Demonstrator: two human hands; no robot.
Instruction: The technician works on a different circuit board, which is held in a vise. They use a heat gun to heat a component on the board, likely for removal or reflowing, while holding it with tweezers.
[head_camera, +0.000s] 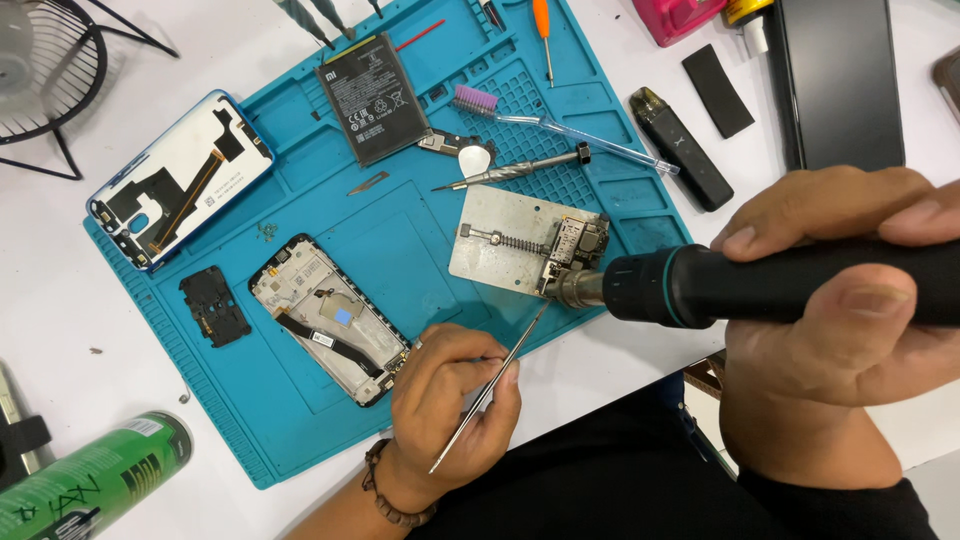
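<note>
Your right hand (830, 290) fills the right side of the frame, fingers wrapped tight around a black hot-air handle (780, 285). Its long axis runs almost level across the frame, and its metal nozzle points left, the tip right at the small circuit board (575, 245) clamped on the silver holder plate (500, 250) at mid-frame. That plate lies on the blue work mat (420, 240), just right of centre.

Your left hand (455, 400) sits at lower centre, thumb and fingers pinched on a pair of slim metal tweezers (490, 395). The tweezers lie on a diagonal, the rear end toward the lower left and the points aimed up and right, reaching the lower edge of the holder plate just beneath the nozzle.

Left of your left hand an opened phone frame (330, 320) lies on the mat, tilted on a diagonal. A black battery (372, 100) rests at upper centre, a white back cover (180, 180) at upper left, and a green spray can (95, 475) at the lower left corner.
</note>
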